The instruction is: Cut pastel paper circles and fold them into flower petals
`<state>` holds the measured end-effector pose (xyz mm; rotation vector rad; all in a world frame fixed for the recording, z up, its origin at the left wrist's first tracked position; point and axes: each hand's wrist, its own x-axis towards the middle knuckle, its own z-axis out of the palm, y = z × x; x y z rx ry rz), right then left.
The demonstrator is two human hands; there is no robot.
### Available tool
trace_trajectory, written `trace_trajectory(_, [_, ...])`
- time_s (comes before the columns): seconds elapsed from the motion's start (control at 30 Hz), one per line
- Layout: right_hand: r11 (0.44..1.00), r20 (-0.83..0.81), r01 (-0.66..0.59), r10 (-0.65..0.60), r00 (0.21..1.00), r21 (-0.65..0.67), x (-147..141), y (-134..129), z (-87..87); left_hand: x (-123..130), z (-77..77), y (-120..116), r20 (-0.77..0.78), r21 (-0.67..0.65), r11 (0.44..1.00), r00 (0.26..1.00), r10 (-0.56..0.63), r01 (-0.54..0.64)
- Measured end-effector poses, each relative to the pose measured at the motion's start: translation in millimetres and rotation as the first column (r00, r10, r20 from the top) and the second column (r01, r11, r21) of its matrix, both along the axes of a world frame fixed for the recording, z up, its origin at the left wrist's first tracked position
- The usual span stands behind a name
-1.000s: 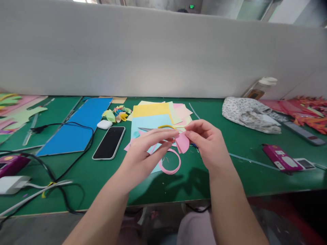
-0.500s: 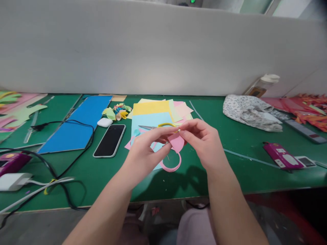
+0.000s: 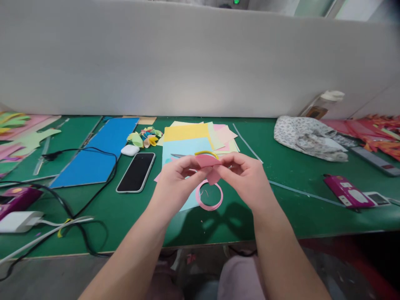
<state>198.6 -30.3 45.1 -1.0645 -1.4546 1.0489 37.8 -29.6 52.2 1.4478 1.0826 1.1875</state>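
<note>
A small piece of pink paper [image 3: 207, 160] is pinched between both my hands, bent so that one part stands up and another hangs below the fingertips. My left hand [image 3: 179, 179] has its thumb and fingers closed on the paper's left side. From the other side my right hand [image 3: 240, 175] grips it, with the two thumbs nearly meeting in the middle. Just beneath lies a pink ring [image 3: 210, 207] on the green table. Scissors [image 3: 177, 156] with a yellow handle lie behind my hands, partly hidden by them.
Sheets of coloured paper [image 3: 184, 132] are stacked behind my hands. To the left are a phone [image 3: 136, 172], a white case [image 3: 130, 150], curled paper pieces [image 3: 140, 138], a blue board [image 3: 96, 150] and cables. A patterned cloth [image 3: 306, 137] and a purple box [image 3: 346, 191] lie right.
The pink paper, flat and hanging down before, is now bent, with a part raised above my fingers. Both thumbs have come closer together on it. The view has shifted slightly.
</note>
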Motion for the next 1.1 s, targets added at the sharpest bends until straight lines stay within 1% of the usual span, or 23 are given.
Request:
trace_trajectory(0.17, [0.993,-0.085,-0.102,0.096,0.992,-0.058,1,-1,2.9,-2,1.2,0,0.056,-0.039,0.993,0.993,-0.107,0.110])
trace_trajectory(0.27, [0.995,-0.098,-0.094,0.090,0.991,-0.042,8,0,3.9,-5,2.2,-2,0.015,-0.007,0.996,0.996,-0.092,0.092])
trace_trajectory(0.3, [0.998,-0.115,-0.065,0.062,0.991,-0.026,11,1,4.2,-6,2.7,-4,-0.020,0.021,0.998,0.998,-0.058,0.058])
trace_trajectory(0.33, [1.000,-0.146,-0.022,0.020,0.989,-0.010,15,2,4.5,-8,3.2,-5,-0.061,0.061,0.998,0.998,0.004,-0.001])
trace_trajectory(0.37, [1.000,-0.191,0.022,-0.021,0.981,0.006,18,3,4.9,-9,3.8,-7,-0.108,0.118,0.990,0.990,0.093,-0.080])
trace_trajectory(0.4, [0.998,-0.233,0.066,-0.061,0.971,0.015,21,3,5.5,-10,4.5,-8,-0.144,0.198,0.966,0.969,0.198,-0.168])
trace_trajectory(0.43, [0.996,-0.265,0.090,-0.082,0.961,0.015,23,3,6.2,-11,5.1,-10,-0.181,0.295,0.923,0.934,0.309,-0.248])
trace_trajectory(0.47, [0.996,-0.281,0.091,-0.084,0.956,0.010,24,3,7.1,-12,5.5,-12,-0.204,0.401,0.871,0.900,0.386,-0.283])
trace_trajectory(0.5, [0.998,-0.281,0.062,-0.059,0.958,0.000,23,2,8.0,-12,5.6,-14,-0.209,0.507,0.815,0.878,0.431,-0.280])
trace_trajectory(0.57, [0.998,-0.258,-0.058,0.050,0.965,-0.026,20,-1,10.0,-12,4.3,-16,-0.207,0.684,0.705,0.878,0.432,-0.185])
trace_trajectory(0.63, [0.985,-0.239,-0.164,0.148,0.960,-0.052,15,-4,11.1,-10,1.4,-16,-0.201,0.810,0.579,0.882,0.426,-0.095])
trace_trajectory(0.7, [0.980,-0.243,-0.186,0.164,0.956,-0.071,10,-6,11.3,-8,-2.2,-14,-0.202,0.886,0.463,0.880,0.429,-0.023])
trace_trajectory(0.73, [0.983,-0.250,-0.168,0.144,0.958,-0.077,9,-7,11.1,-7,-3.9,-12,-0.203,0.904,0.427,0.881,0.427,0.001])
trace_trajectory(0.77, [0.987,-0.254,-0.143,0.119,0.960,-0.076,8,-7,10.8,-5,-5.4,-11,-0.196,0.908,0.420,0.889,0.414,0.005])
trace_trajectory(0.8, [0.991,-0.256,-0.114,0.093,0.962,-0.070,8,-7,10.6,-4,-6.7,-9,-0.177,0.890,0.456,0.905,0.386,-0.020])
trace_trajectory(0.83, [0.995,-0.253,-0.079,0.062,0.966,-0.057,8,-7,10.3,-2,-7.7,-8,-0.140,0.841,0.536,0.928,0.345,-0.072])
trace_trajectory(0.87, [0.998,-0.241,-0.043,0.032,0.970,-0.042,8,-7,10.1,-1,-8.2,-8,-0.091,0.751,0.648,0.951,0.294,-0.128])
trace_trajectory(0.9, [1.000,-0.221,-0.009,0.003,0.975,-0.026,9,-6,10.0,1,-8.2,-8,-0.028,0.621,0.765,0.971,0.238,-0.170])
trace_trajectory(0.93, [1.000,-0.193,0.024,-0.026,0.981,-0.011,9,-6,9.9,2,-7.8,-8,0.038,0.482,0.856,0.980,0.193,-0.187])
trace_trajectory(0.97, [0.999,-0.157,0.053,-0.053,0.986,0.000,9,-6,9.9,2,-6.9,-9,0.077,0.360,0.919,0.987,0.144,-0.162])
trace_trajectory(1.0, [0.997,-0.117,0.076,-0.074,0.990,0.013,9,-6,9.9,3,-5.7,-9,0.088,0.264,0.957,0.991,0.099,-0.119])
trace_trajectory(1.03, [0.995,-0.081,0.092,-0.090,0.993,0.026,9,-6,9.8,4,-4.4,-10,0.076,0.191,0.979,0.995,0.058,-0.071])
trace_trajectory(1.1, [0.992,-0.037,0.108,-0.106,0.994,0.058,8,-7,9.3,5,-2.2,-12,0.053,0.104,0.994,0.998,0.037,-0.043])
